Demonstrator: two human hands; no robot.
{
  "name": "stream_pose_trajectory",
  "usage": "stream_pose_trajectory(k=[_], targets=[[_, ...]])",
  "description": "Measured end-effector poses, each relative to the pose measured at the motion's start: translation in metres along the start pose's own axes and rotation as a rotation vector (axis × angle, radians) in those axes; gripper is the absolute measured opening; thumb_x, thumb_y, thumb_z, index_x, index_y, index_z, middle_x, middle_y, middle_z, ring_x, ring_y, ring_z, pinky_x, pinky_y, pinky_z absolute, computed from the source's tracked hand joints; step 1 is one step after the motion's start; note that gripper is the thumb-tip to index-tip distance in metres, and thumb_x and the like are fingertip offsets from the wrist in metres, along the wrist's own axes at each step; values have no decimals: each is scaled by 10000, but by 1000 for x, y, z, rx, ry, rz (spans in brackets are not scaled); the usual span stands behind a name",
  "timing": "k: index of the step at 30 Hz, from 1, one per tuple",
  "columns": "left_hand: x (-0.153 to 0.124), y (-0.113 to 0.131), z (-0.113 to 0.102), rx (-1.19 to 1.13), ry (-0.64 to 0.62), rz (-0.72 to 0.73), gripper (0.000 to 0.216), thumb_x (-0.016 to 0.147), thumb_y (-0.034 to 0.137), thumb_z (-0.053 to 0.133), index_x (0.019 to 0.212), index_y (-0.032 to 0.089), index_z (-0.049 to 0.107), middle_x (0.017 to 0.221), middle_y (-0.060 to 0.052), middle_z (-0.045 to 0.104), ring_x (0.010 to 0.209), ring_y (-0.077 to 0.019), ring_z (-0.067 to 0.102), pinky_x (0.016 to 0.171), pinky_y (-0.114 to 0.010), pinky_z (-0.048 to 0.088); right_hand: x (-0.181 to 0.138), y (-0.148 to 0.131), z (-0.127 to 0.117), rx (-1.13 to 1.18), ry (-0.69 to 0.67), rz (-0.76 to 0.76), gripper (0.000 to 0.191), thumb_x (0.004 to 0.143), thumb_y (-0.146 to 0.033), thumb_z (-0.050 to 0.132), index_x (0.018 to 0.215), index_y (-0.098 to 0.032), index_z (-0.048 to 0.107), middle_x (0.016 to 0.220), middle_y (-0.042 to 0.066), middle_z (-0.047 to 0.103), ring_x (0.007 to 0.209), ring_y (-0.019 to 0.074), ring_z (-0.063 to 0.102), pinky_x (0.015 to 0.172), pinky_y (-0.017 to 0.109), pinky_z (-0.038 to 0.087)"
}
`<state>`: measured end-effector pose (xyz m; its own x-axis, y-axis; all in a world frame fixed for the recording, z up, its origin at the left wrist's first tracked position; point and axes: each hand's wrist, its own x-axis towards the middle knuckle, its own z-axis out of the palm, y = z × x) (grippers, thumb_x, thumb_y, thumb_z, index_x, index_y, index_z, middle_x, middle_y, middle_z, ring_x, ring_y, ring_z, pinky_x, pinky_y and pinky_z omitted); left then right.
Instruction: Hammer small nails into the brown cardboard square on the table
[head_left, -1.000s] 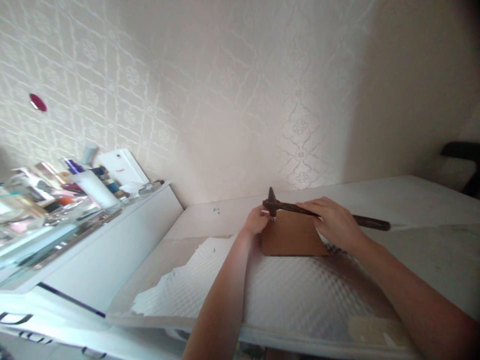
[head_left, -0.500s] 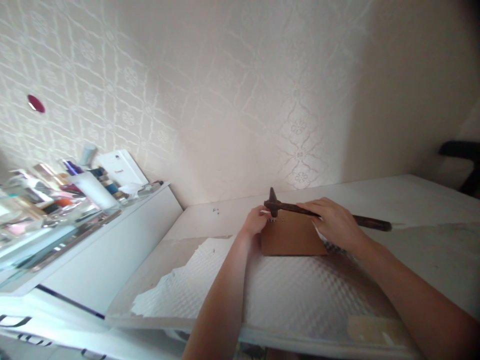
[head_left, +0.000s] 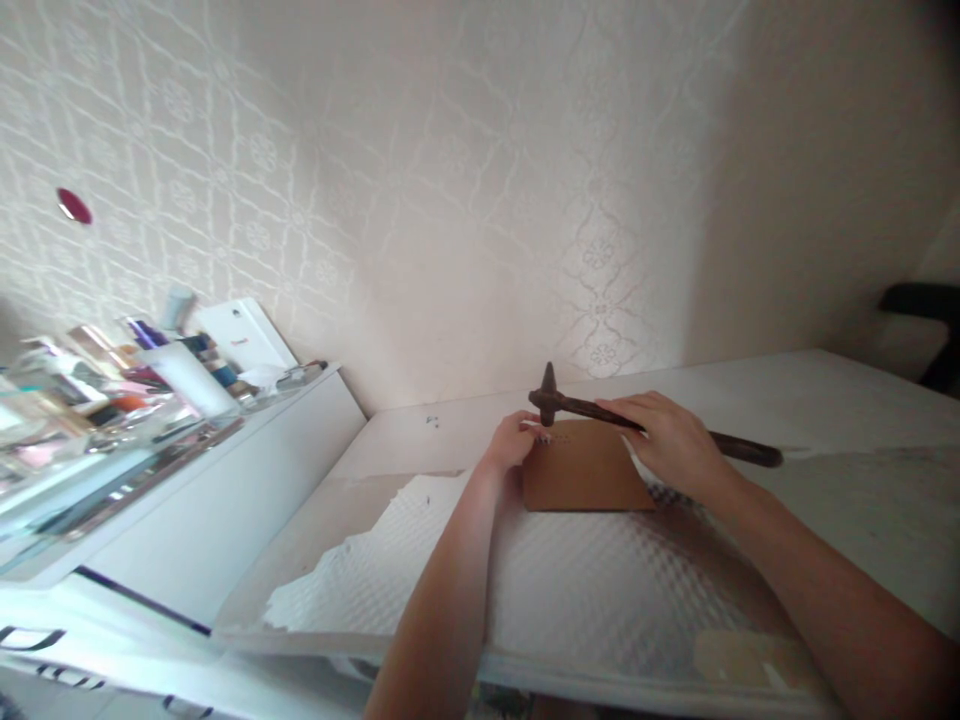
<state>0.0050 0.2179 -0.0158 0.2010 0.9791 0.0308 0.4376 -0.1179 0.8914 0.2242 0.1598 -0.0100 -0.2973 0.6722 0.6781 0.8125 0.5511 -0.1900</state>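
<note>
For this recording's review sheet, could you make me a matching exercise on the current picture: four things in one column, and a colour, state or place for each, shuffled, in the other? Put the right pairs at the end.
Things:
1. board
2. hammer
3. red oval
4. left hand

Colour, state or place:
A. gripped around its handle by the right hand
B. at the far left corner of the brown piece
C. brown, four-sided, lying flat
D. up on the left, against the patterned wall

Right pairs: 1-C, 2-A, 3-D, 4-B
</note>
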Motion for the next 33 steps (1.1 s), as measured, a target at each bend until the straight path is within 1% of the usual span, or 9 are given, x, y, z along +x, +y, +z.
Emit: stream_pose_trajectory(k=[3, 5, 9, 14, 19, 23, 29, 33], targets=[[1, 0, -1, 18, -3, 23, 183, 718, 100, 518, 868, 129, 618, 788, -53, 674, 767, -150, 613, 721, -250, 446, 0, -1, 0, 4, -32, -5, 465, 737, -30, 431, 1126, -220, 601, 1035, 38, 653, 933, 210, 566, 781, 350, 483], [1, -1, -1, 22, -5, 33, 179, 713, 101, 526, 859, 134, 624, 796, -49, 676, 772, -150, 613, 730, -250, 447, 0, -2, 0, 6, -27, -10, 470, 736, -30, 430, 1127, -228, 601, 1031, 35, 655, 925, 210, 568, 782, 354, 483], [1, -2, -1, 1, -4, 12, 191, 701, 114, 550, 878, 129, 619, 766, -51, 673, 751, -152, 614, 723, -257, 450, 0, -2, -1, 2, -2, -15, 460, 739, -38, 435, 1138, -205, 593, 1047, 45, 648, 934, 211, 566, 779, 349, 484], [1, -3, 0, -12, -11, 27, 192, 704, 99, 525, 863, 136, 626, 789, -48, 676, 752, -152, 614, 733, -262, 448, 0, -2, -1, -10, -36, -17, 469, 730, -23, 434, 1120, -220, 605, 1034, 36, 653, 914, 205, 573, 763, 334, 485], [1, -3, 0, -6, -7, 14, 191, 707, 114, 532, 880, 125, 612, 745, -50, 667, 739, -154, 615, 714, -263, 453, 0, -4, -3, -5, 2, 2, 458, 738, -27, 434, 1131, -198, 597, 1051, 45, 645, 935, 208, 563, 781, 335, 480], [1, -2, 0, 2, -24, 46, 198, 705, 86, 504, 859, 129, 622, 805, -54, 675, 766, -151, 612, 733, -261, 450, 1, -3, -2, 0, -43, -15, 474, 726, -19, 435, 1121, -218, 606, 1037, 34, 653, 917, 206, 572, 770, 337, 485], [1, -2, 0, 8, -2, 21, 179, 715, 129, 531, 868, 135, 624, 765, -52, 671, 759, -156, 614, 751, -273, 445, 1, -1, -1, 2, 7, -16, 484, 727, -24, 437, 1136, -226, 597, 1045, 34, 650, 936, 208, 569, 787, 349, 481], [1, -2, -1, 6, -21, 47, 190, 704, 97, 512, 847, 139, 630, 817, -55, 676, 784, -156, 611, 769, -274, 438, 0, -2, -1, -2, -35, -15, 466, 735, -22, 427, 1114, -224, 608, 1043, 32, 650, 927, 207, 570, 769, 340, 485]])
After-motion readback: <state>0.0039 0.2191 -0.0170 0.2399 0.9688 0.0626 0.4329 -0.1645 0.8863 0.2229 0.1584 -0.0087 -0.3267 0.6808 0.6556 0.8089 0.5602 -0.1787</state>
